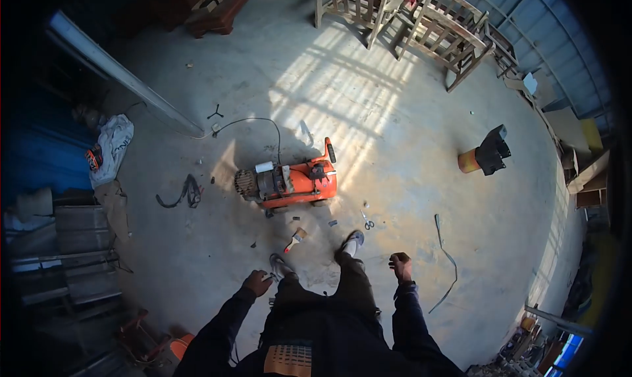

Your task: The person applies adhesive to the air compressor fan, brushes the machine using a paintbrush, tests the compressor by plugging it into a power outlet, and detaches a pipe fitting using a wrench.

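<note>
My left hand [257, 283] hangs beside my left leg, its fingers closed on a small greyish thing too small to name. My right hand [400, 266] hangs out to the right with its fingers curled in, and nothing shows in it. An orange air compressor [304, 181] lies on the floor ahead of my feet, apart from both hands. Between it and my shoes is a paintbrush [295, 239] with a red-tipped handle. Scissors [368, 222] lie just beyond my right shoe. A dark strap [446, 253] stretches along the floor to the right of my right hand.
A power cord [276, 128] runs from the compressor toward a white post [125, 74]. A black hose [186, 193] lies on the left, near a white sack [112, 147]. Wooden frames [442, 31] stand at the back. An orange-and-black object [486, 153] is on the right.
</note>
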The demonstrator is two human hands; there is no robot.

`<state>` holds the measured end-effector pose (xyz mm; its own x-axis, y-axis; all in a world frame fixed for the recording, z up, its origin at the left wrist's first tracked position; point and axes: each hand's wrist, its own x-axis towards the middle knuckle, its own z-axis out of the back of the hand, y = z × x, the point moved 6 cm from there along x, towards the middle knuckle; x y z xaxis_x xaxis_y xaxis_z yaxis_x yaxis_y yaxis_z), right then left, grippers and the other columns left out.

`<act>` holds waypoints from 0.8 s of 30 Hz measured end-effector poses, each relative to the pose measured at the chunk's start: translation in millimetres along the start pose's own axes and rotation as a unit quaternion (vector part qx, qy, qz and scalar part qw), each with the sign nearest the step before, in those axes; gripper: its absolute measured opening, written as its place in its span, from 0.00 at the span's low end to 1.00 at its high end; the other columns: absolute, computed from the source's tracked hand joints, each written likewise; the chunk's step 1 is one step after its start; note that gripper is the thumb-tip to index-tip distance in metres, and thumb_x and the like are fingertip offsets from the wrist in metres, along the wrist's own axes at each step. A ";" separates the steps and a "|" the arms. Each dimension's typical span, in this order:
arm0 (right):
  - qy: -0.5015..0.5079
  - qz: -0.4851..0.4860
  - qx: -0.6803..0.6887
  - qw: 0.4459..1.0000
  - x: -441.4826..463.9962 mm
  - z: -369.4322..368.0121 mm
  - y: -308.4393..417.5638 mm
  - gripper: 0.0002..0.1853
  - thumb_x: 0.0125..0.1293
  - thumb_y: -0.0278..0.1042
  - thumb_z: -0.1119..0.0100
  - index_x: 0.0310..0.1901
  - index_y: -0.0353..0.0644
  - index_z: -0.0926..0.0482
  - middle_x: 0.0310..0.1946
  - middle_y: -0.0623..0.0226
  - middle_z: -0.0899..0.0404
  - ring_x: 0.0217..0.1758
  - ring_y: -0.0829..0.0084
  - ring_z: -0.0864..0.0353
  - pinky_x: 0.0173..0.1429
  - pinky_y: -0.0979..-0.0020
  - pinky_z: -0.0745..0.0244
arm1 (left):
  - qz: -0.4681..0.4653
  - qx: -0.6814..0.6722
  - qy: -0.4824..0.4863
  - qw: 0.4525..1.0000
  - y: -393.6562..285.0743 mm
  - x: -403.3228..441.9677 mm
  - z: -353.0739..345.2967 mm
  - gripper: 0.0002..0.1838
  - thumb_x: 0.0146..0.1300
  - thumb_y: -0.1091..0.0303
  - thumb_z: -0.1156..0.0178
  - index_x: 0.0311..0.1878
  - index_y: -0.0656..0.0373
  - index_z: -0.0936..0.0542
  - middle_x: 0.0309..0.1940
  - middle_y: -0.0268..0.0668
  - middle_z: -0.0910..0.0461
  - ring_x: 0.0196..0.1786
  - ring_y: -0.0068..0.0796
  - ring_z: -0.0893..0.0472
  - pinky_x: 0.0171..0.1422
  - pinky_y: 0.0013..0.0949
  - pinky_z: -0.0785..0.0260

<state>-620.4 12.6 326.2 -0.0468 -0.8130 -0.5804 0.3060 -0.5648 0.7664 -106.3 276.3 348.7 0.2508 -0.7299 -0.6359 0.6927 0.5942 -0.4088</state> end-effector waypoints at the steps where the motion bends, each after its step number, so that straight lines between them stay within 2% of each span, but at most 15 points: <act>1: -0.024 -0.046 0.048 0.998 7.7 25.5 -29.0 0.12 0.66 0.35 0.39 0.42 0.32 0.19 0.32 0.57 0.15 0.28 0.65 0.14 0.31 0.66 0.20 | 0.009 0.006 -0.004 1.000 -15.7 19.2 7.8 0.27 0.60 0.47 0.34 0.52 0.59 0.19 0.49 0.52 0.21 0.52 0.51 0.20 0.56 0.48 0.26; 2: -0.048 -0.096 0.096 0.990 12.7 49.3 -58.4 0.12 0.66 0.34 0.40 0.43 0.33 0.21 0.31 0.58 0.16 0.26 0.65 0.16 0.28 0.65 0.21 | 0.019 0.013 -0.004 1.000 -31.9 40.5 12.8 0.27 0.59 0.47 0.33 0.51 0.60 0.19 0.49 0.52 0.21 0.51 0.51 0.19 0.56 0.47 0.25; 4: -0.030 -0.295 0.108 0.949 11.0 88.5 -124.3 0.11 0.66 0.33 0.42 0.45 0.37 0.22 0.30 0.61 0.18 0.23 0.65 0.19 0.24 0.65 0.24 | 0.003 -0.020 -0.043 0.999 -73.6 83.5 21.1 0.26 0.59 0.48 0.34 0.50 0.61 0.19 0.46 0.53 0.19 0.49 0.52 0.18 0.54 0.46 0.24; 6: 0.050 -0.422 0.044 0.904 -15.5 122.5 -123.9 0.09 0.65 0.34 0.42 0.44 0.42 0.23 0.29 0.64 0.21 0.21 0.65 0.21 0.22 0.65 0.27 | -0.021 -0.034 -0.082 0.996 -144.4 106.5 44.3 0.25 0.59 0.49 0.34 0.50 0.61 0.19 0.44 0.53 0.18 0.47 0.51 0.17 0.53 0.46 0.24; 9: 0.103 -0.431 0.005 0.897 -1.7 174.6 -112.5 0.07 0.66 0.36 0.43 0.42 0.45 0.24 0.30 0.64 0.21 0.23 0.64 0.20 0.23 0.63 0.28 | -0.028 -0.100 -0.080 0.991 -226.2 140.3 55.1 0.24 0.60 0.50 0.35 0.50 0.61 0.19 0.43 0.52 0.17 0.48 0.51 0.17 0.54 0.46 0.24; 11: 0.051 -0.397 0.034 0.916 38.7 204.5 -106.7 0.08 0.65 0.37 0.43 0.42 0.44 0.24 0.30 0.64 0.21 0.25 0.64 0.19 0.23 0.62 0.28 | -0.084 -0.122 -0.093 0.985 -268.1 164.1 55.7 0.25 0.62 0.50 0.37 0.52 0.61 0.19 0.45 0.50 0.18 0.51 0.49 0.18 0.56 0.46 0.25; 12: 0.062 -0.392 0.022 0.918 62.9 207.6 -90.7 0.08 0.65 0.37 0.43 0.42 0.44 0.24 0.30 0.64 0.21 0.25 0.64 0.19 0.23 0.62 0.28 | -0.074 -0.128 -0.105 0.983 -281.3 177.8 55.2 0.25 0.62 0.50 0.37 0.52 0.61 0.19 0.45 0.50 0.18 0.51 0.49 0.18 0.56 0.46 0.25; 15: 0.002 -0.348 -0.017 0.937 132.0 224.6 -23.9 0.11 0.67 0.38 0.46 0.45 0.41 0.23 0.34 0.61 0.20 0.29 0.63 0.19 0.29 0.63 0.24 | -0.096 -0.111 -0.083 0.986 -335.9 230.9 58.1 0.26 0.63 0.49 0.38 0.55 0.60 0.19 0.46 0.49 0.18 0.54 0.49 0.19 0.58 0.46 0.25; 17: 0.005 -0.327 -0.031 0.945 185.3 230.8 18.9 0.11 0.66 0.37 0.46 0.45 0.41 0.23 0.33 0.61 0.20 0.28 0.63 0.19 0.28 0.64 0.25 | -0.106 -0.113 -0.053 0.987 -383.4 264.4 71.2 0.27 0.64 0.47 0.39 0.57 0.59 0.20 0.50 0.50 0.19 0.56 0.50 0.19 0.59 0.47 0.26; 19: 0.008 -0.285 -0.041 0.958 256.6 226.2 73.9 0.11 0.66 0.37 0.45 0.45 0.40 0.23 0.32 0.61 0.20 0.28 0.63 0.19 0.28 0.64 0.25 | -0.112 -0.106 -0.064 0.986 -423.8 307.5 85.9 0.25 0.64 0.49 0.39 0.56 0.59 0.20 0.49 0.49 0.19 0.55 0.49 0.19 0.59 0.46 0.26; 22: -0.004 -0.226 -0.049 0.973 353.8 204.5 170.7 0.11 0.66 0.37 0.45 0.44 0.40 0.23 0.31 0.61 0.20 0.27 0.64 0.19 0.28 0.65 0.25 | -0.132 -0.093 -0.087 0.983 -493.1 396.1 138.8 0.22 0.64 0.53 0.38 0.55 0.60 0.20 0.47 0.48 0.18 0.54 0.48 0.19 0.59 0.46 0.26; 24: -0.012 -0.219 -0.072 0.973 386.5 211.9 224.7 0.11 0.66 0.38 0.44 0.44 0.40 0.23 0.31 0.61 0.20 0.27 0.64 0.19 0.28 0.66 0.26 | -0.094 -0.049 -0.042 0.994 -527.0 430.7 172.8 0.23 0.65 0.53 0.40 0.56 0.59 0.21 0.49 0.49 0.19 0.55 0.50 0.20 0.60 0.47 0.27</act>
<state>-771.3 -458.5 332.4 -0.2244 -0.5034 -0.8344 0.3814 -0.8333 0.4002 -246.4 -409.5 403.4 0.1822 -0.8538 -0.4877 0.6645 0.4725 -0.5790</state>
